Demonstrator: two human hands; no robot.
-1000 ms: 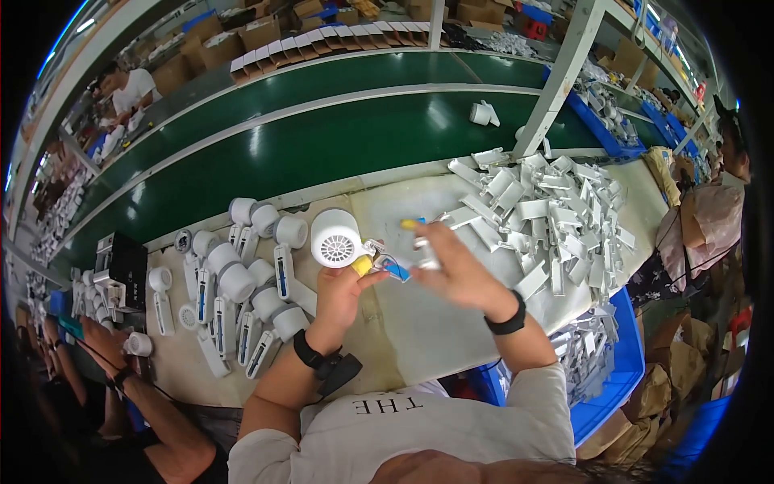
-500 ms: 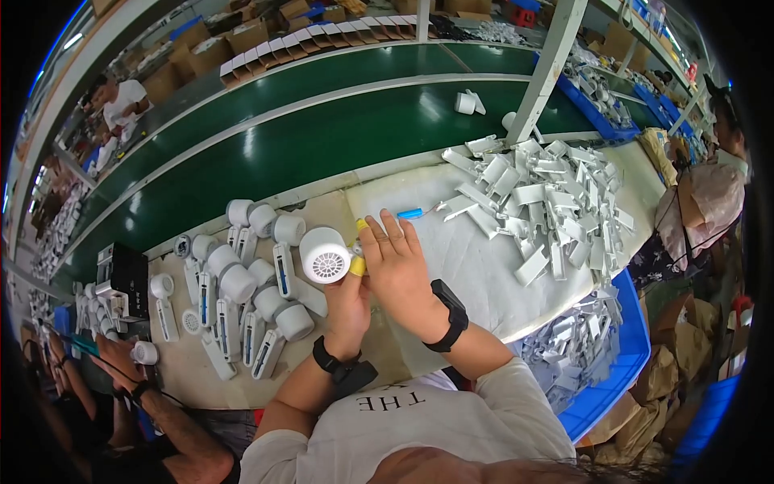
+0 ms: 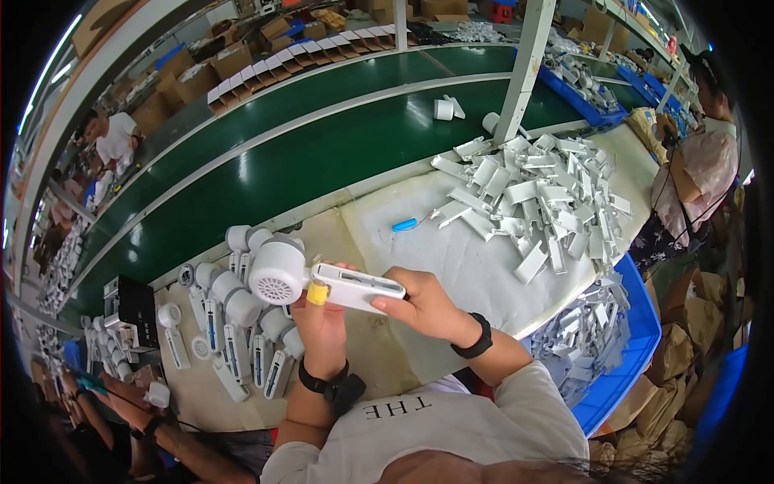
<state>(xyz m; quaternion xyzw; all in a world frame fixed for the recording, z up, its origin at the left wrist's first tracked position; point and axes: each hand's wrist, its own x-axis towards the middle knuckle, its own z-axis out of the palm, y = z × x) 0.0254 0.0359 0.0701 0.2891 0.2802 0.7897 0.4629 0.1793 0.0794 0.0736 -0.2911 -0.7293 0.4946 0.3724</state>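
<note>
In front of me I hold a white handheld device [image 3: 276, 273] with a drum-shaped head, a round grille and a long handle. It looks like a small handheld fan. My left hand [image 3: 322, 332] grips it where head meets handle, with a yellow wrap on the thumb. My right hand [image 3: 425, 308] is closed on the free end of the handle. A long slot in the handle faces up. To the left, several similar devices [image 3: 234, 343] lie in a group. Beyond my right hand, a blue cylindrical battery [image 3: 405, 225] with thin wires lies on the worktop.
White plastic handle covers [image 3: 536, 194] are heaped on the worktop [image 3: 387, 323] at right. A blue bin [image 3: 645, 323] of similar parts stands below. A green conveyor [image 3: 339, 145] runs behind, with a white post [image 3: 524, 73]. A co-worker's arm [image 3: 133, 403] is at lower left.
The device has turned so its handle points right, and it has moved left and slightly down. My right hand has shifted from covering its near side to holding the handle's end.
</note>
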